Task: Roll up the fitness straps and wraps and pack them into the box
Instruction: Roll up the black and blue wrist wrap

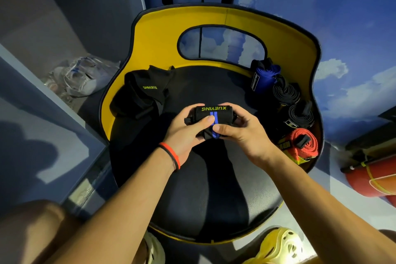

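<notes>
Over the black seat of a yellow chair [154,34] I hold a rolled black wrist wrap [216,113] with green XUEYING lettering and a blue stripe. My left hand [188,126] grips its left side, thumb on top by the stripe. My right hand [237,128] grips the right side and pinches the loose striped end. An unrolled black wrap [143,92] with the same lettering lies at the seat's back left. Along the right edge lie a blue rolled wrap [264,76], two black rolled straps [286,92] [301,114] and a red rolled strap [300,142]. No box shows.
Clear plastic bags [81,77] lie on the floor left of the chair. A grey step or ledge [42,113] runs along the left. A red cylinder [372,182] lies on the floor at the right. My yellow clogs [282,246] stand below the seat's front edge.
</notes>
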Available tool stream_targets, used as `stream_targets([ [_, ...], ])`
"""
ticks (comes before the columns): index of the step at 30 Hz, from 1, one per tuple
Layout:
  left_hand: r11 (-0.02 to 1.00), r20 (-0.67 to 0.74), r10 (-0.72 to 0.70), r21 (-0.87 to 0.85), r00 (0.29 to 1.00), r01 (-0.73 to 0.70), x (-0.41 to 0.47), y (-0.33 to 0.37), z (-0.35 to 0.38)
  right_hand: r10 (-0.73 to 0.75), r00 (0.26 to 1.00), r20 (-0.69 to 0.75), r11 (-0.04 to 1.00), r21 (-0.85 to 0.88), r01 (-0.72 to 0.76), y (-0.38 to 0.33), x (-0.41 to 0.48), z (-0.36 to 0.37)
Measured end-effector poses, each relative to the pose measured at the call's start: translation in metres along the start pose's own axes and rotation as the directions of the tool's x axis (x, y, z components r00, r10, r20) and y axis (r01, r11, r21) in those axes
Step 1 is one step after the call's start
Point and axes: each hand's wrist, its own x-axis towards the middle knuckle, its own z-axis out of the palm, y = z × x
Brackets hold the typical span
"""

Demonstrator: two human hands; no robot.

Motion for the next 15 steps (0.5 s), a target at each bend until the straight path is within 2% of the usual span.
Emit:
stream_targets([
  [3,0.999,-0.084,-0.033,0.008,0.996,0.033,0.007,0.005,-0.002,-0.041,0.998,-0.039,0.992,-0.124,0.036,-0.008,0.014,-0.009],
  [6,0.999,-0.151,-0.022,0.019,0.988,0.026,0.014,0.010,-0.012,-0.102,0.991,-0.088,0.920,-0.388,0.060,-0.016,0.032,-0.028],
  [8,0.999,-0.153,-0.033,0.031,0.988,0.038,0.018,0.013,-0.016,-0.148,0.984,-0.101,0.776,-0.629,0.053,-0.022,0.046,-0.039],
  [10,0.998,-0.152,-0.050,0.026,0.987,0.054,0.023,0.017,-0.015,-0.193,0.979,-0.058,0.570,-0.819,0.064,-0.029,0.063,-0.045],
  [12,0.997,-0.153,-0.069,0.009,0.986,0.071,0.026,0.020,-0.014,-0.220,0.975,-0.023,0.395,-0.916,0.067,-0.040,0.084,-0.048],
  [15,0.995,-0.140,-0.098,-0.016,0.985,0.096,0.028,0.019,-0.016,-0.235,0.972,0.002,0.212,-0.976,0.053,-0.050,0.120,-0.055],
])
